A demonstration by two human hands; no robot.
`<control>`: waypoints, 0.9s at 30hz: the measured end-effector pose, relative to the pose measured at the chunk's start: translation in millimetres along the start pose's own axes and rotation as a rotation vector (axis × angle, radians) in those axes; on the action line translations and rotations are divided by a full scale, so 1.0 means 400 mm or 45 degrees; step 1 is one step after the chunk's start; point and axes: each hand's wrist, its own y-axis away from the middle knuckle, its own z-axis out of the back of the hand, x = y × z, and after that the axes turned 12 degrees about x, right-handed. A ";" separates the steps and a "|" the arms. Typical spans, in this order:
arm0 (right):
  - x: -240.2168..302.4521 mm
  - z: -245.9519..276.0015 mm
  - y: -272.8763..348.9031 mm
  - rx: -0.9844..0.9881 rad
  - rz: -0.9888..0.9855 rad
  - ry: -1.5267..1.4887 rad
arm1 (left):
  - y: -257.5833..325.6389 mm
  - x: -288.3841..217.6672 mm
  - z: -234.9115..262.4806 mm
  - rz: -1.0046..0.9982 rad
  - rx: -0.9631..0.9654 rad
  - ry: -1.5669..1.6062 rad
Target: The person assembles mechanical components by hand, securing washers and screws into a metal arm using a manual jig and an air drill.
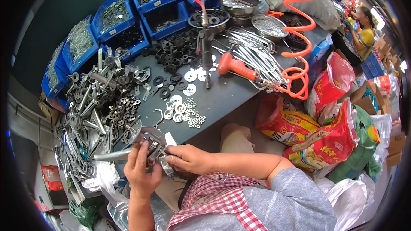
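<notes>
At the near edge of the table, a silvery metal bracket assembly (150, 136) with a rounded plate and a pale tube sticking out leftward is held up in both hands. My left hand (143, 169) grips it from the near left, fingers curled up against its underside. On its right side, my right hand (187, 158) pinches the assembly with thumb and fingers. Part of the mechanism is hidden behind the fingers. Beyond it lie small nuts (196, 115) and white washers (175, 108). A heap of metal brackets and levers (92, 102) spreads to the left.
Blue bins (113, 15) of small hardware line the back. A pneumatic driver (206, 51) hangs over the table, near an orange-handled air tool (235, 66) with a coiled orange hose (299, 30). Metal rods (257, 51) lie beside it. Red sacks (321, 141) stand right; another person (364, 38) is farther off.
</notes>
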 end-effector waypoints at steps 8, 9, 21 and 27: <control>-0.034 0.333 -0.189 -0.123 0.020 0.556 | 0.027 0.188 0.128 0.277 -0.164 0.145; -0.065 0.373 -0.228 -0.208 -0.007 0.453 | 0.039 0.221 0.126 0.288 -0.182 0.142; 0.323 0.794 -0.386 0.874 0.021 0.719 | -0.011 0.381 0.108 0.403 -0.111 0.180; 0.271 1.245 -0.324 -0.594 -0.126 0.648 | -0.106 0.397 0.057 0.456 0.029 0.174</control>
